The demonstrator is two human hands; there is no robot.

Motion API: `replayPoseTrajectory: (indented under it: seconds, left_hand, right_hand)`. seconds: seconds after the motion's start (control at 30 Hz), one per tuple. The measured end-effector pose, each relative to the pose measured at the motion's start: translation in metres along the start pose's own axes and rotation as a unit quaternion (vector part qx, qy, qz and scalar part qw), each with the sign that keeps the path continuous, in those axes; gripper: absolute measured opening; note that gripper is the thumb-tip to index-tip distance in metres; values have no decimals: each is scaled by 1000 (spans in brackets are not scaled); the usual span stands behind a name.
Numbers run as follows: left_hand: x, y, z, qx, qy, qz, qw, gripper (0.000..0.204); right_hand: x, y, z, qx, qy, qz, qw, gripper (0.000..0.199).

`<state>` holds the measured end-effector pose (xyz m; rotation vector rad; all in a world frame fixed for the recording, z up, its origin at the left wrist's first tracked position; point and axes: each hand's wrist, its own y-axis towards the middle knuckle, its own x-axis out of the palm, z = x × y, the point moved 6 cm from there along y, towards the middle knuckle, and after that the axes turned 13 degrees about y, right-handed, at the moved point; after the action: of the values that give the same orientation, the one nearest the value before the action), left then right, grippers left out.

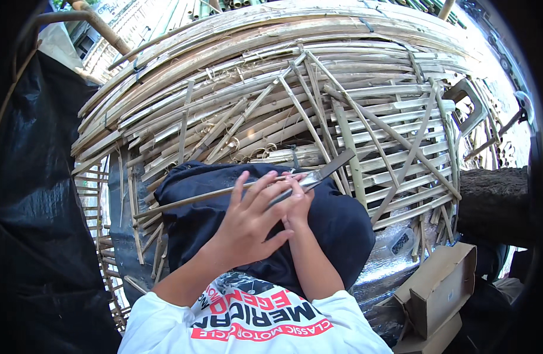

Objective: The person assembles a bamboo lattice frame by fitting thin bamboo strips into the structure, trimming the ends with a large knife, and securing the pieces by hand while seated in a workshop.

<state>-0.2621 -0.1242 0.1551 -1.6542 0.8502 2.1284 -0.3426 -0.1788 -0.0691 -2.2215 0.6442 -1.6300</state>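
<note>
My right hand (pixel 297 206) is closed around a knife (pixel 336 164), whose dark flat blade points up and to the right. A thin bamboo strip (pixel 191 200) lies across my lap and runs in under my fingers from the left. My left hand (pixel 252 207) has its fingers stretched and apart, over the strip and close against the right hand. Its thumb stands away from the other fingers, near my right wrist. Where the strip and the knife meet is partly hidden by my fingers. Dark cloth (pixel 336 230) covers my legs beneath both hands.
Long split bamboo strips (pixel 236 59) are stacked in front of me. A slatted bamboo frame (pixel 413 141) leans at the right with loose sticks crossing it. A cardboard box (pixel 442 289) and a small clear container (pixel 401 242) are at lower right; a black sheet (pixel 41 177) hangs left.
</note>
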Motion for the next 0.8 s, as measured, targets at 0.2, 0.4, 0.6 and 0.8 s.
replayPoseTrajectory:
  seconds: [0.2,0.4,0.6,0.8]
  left_hand:
    - [0,-68,-73,-223,188,-31,956,59]
    - [-2,-65,-105,-233,163,31,958,25]
    - [14,-19,-87,-141,40,10,989,26]
    - [26,52,-83,6,-67,166,984,31]
  right_hand:
    - [18,-8,-31,-36,-11,11,999,16]
    - [34,-26,-56,-53,-55,-39,996,20]
    - [24,-87,-166,-159,-266,-58,949,18]
    - [-47,-119,-241,-310,-157,157,924,21]
